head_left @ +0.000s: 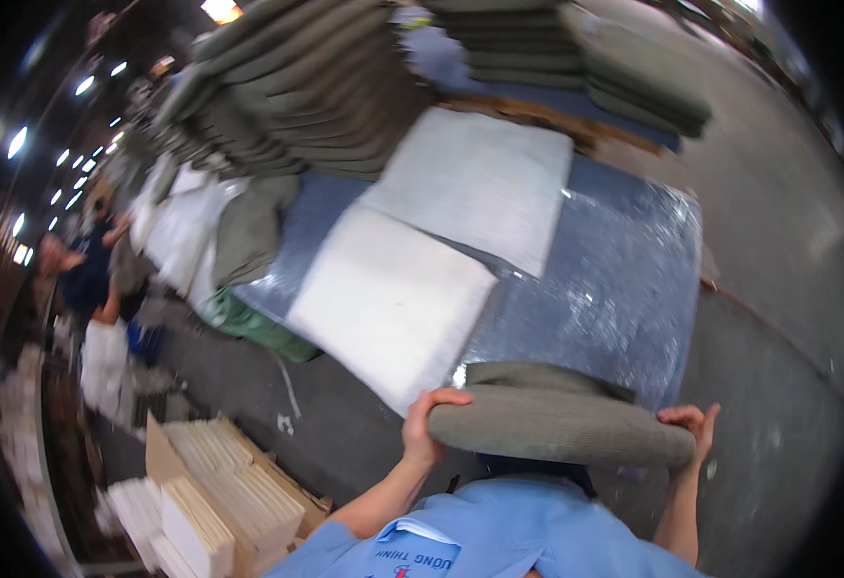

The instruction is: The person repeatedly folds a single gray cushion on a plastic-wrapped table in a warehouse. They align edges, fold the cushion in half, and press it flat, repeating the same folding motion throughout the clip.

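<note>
A grey-green fabric cushion (pixel 561 430) with a rounded edge is held level in front of my body, between both hands. My left hand (pixel 429 426) is closed round its left end, the thumb along the top. At its right end my right hand (pixel 695 430) grips, with fingers partly hidden behind the fabric. Just beyond the cushion lies a blue work surface (pixel 600 289) under shiny clear plastic. Two white square pads (pixel 393 303) rest there, the farther pad (pixel 484 178) beside the nearer one, whose front corner hangs past the surface edge.
Tall stacks of grey-green cushions (pixel 297 91) stand behind the pads, with more cushions (pixel 643 77) at far right. A cardboard box (pixel 234 482) of pale panels sits at lower left. Green cloth (pixel 258 323) hangs off the left edge. Another person (pixel 85 275) works farther left.
</note>
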The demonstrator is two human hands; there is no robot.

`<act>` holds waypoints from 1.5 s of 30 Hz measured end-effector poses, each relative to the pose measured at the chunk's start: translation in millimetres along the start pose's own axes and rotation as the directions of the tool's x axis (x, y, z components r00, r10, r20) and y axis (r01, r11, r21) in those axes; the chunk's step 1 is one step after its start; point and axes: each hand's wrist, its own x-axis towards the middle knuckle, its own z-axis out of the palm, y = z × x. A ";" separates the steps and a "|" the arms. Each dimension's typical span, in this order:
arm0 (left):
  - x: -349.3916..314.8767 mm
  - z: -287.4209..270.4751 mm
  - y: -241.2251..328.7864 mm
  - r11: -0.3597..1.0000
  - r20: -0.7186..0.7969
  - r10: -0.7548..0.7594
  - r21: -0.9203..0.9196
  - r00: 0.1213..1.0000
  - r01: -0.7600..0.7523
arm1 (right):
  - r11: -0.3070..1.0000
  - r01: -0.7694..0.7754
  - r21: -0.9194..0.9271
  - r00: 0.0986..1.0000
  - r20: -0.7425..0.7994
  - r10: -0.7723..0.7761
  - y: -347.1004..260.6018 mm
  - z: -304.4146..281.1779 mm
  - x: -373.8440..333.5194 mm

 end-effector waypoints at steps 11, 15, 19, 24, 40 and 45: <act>8.6 -3.9 -11.6 0.999 0.057 0.031 -0.042 0.998 -0.029 | 0.994 -0.104 0.045 0.850 0.523 0.065 43.2 -78.0 47.2; -3.0 -11.7 -16.8 0.998 0.019 0.061 -0.031 0.998 -0.061 | 0.946 -0.296 0.131 0.930 0.264 0.255 54.5 -60.8 42.2; 0.3 -11.1 -19.4 0.997 0.039 0.080 -0.013 0.996 -0.080 | 0.950 -0.277 0.145 0.936 0.262 0.233 48.5 -61.4 39.2; -5.0 -16.6 -21.6 0.993 0.030 0.117 0.014 0.993 -0.117 | 0.974 -0.221 0.051 0.965 0.155 0.210 46.4 -45.0 25.3; -16.1 -23.1 -22.9 0.986 0.035 0.166 0.017 0.985 -0.167 | 0.994 -0.107 -0.033 0.985 0.134 0.110 64.9 -50.8 18.1; -17.0 -17.4 -23.6 0.980 0.065 0.200 -0.025 0.978 -0.199 | 0.993 -0.058 -0.098 0.996 0.056 0.063 57.6 -64.3 19.1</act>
